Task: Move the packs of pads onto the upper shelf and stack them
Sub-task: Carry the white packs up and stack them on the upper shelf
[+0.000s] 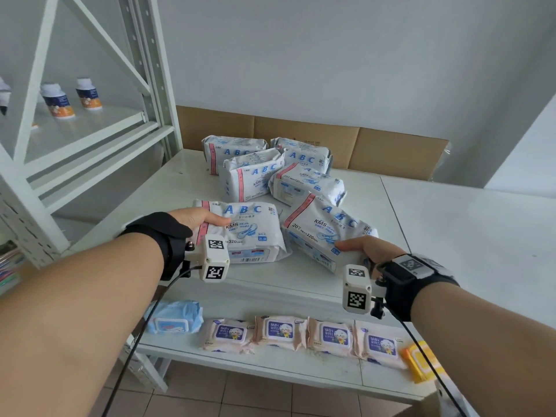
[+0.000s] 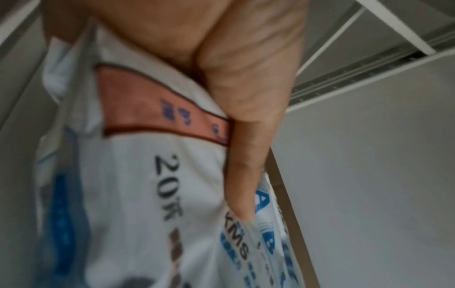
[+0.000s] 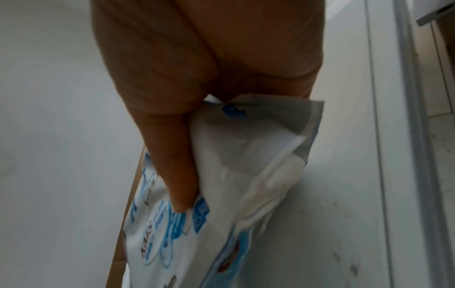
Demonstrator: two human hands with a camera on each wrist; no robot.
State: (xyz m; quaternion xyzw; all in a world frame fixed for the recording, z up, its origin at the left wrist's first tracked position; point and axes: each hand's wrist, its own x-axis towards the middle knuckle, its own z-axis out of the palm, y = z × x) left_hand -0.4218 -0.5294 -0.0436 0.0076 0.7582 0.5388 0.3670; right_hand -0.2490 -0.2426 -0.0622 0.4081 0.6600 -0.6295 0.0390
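Several white and blue "ABC" packs of pads lie on the white table (image 1: 436, 224). My left hand (image 1: 195, 219) grips the near left pack (image 1: 249, 233) at its left end, thumb on top; up close the thumb (image 2: 246, 175) presses the pack (image 2: 138, 185) by its pink stripe. My right hand (image 1: 361, 246) holds the near right pack (image 1: 325, 233) at its front corner, and that pack (image 3: 236, 185) is tilted up off the table. Behind them, more packs (image 1: 255, 173) sit in a loose pile. The upper shelf (image 1: 78, 127) of the white rack is at the left.
Bottles (image 1: 58, 100) stand on the rack shelf at the left. Flattened cardboard (image 1: 376, 149) leans against the wall behind the table. Baby wipes packs (image 1: 279, 331) and a yellow pack (image 1: 421, 359) lie on the low shelf under the table's front edge.
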